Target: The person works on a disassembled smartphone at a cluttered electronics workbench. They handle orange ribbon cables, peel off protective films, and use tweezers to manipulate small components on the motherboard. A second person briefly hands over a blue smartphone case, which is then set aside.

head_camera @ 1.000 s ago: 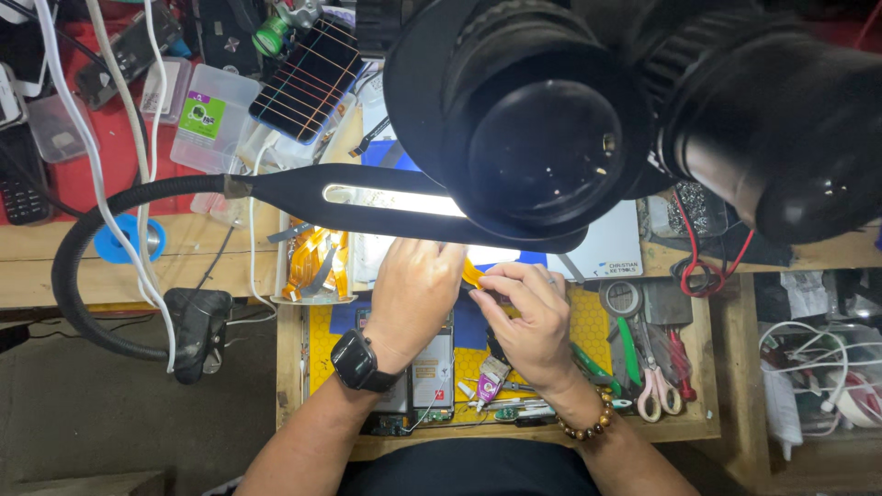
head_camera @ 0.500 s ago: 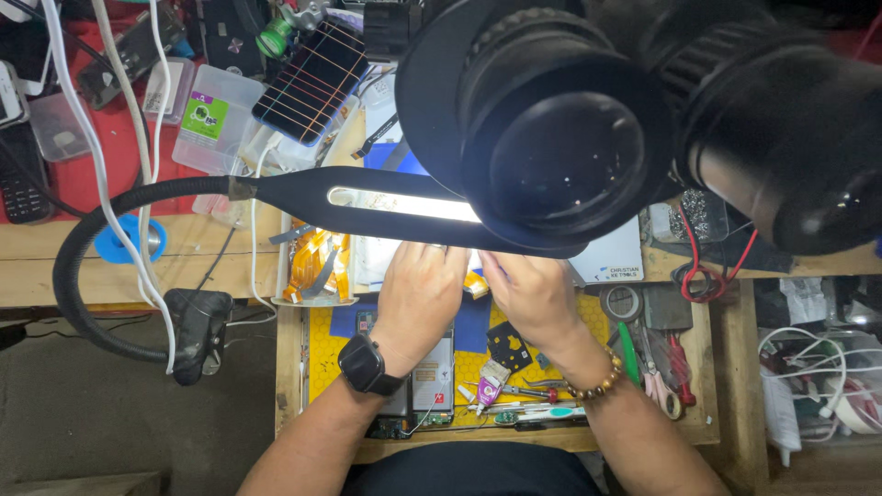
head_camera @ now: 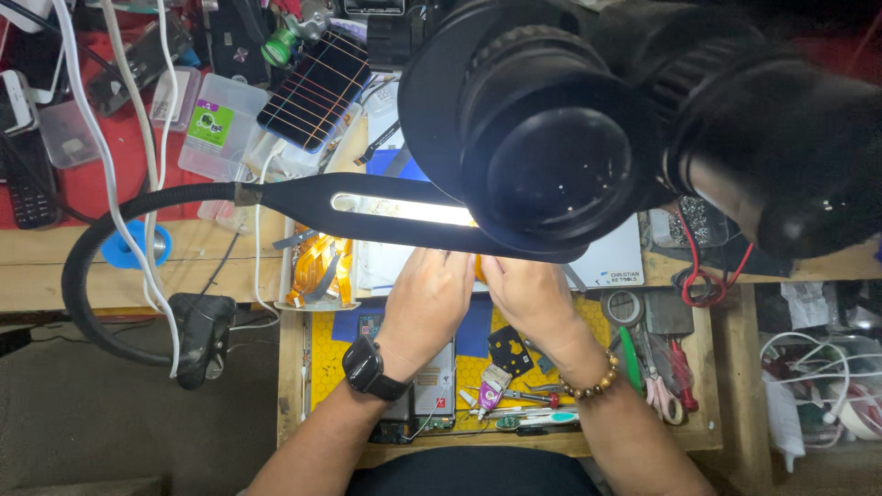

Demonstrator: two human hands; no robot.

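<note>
There is a single view, from the person's head, looking steeply down onto the workbench (head_camera: 230,276). It sits very close behind the microscope (head_camera: 560,156), whose black eyepieces fill the upper right; below the microscope the bench lies farther off.

- Small orange piece (head_camera: 479,267) showing between the left hand (head_camera: 429,298) and right hand (head_camera: 530,296).
- Black watch (head_camera: 369,368) on the left wrist.
- Brown bead bracelet (head_camera: 593,384) on the right wrist.
- Yellow honeycomb-patterned mat (head_camera: 323,354) with a blue patch under both hands.
- Amber-orange ribbon strips (head_camera: 322,266) left of the left hand.
- Black lamp arm (head_camera: 303,195) above the hands.
</note>
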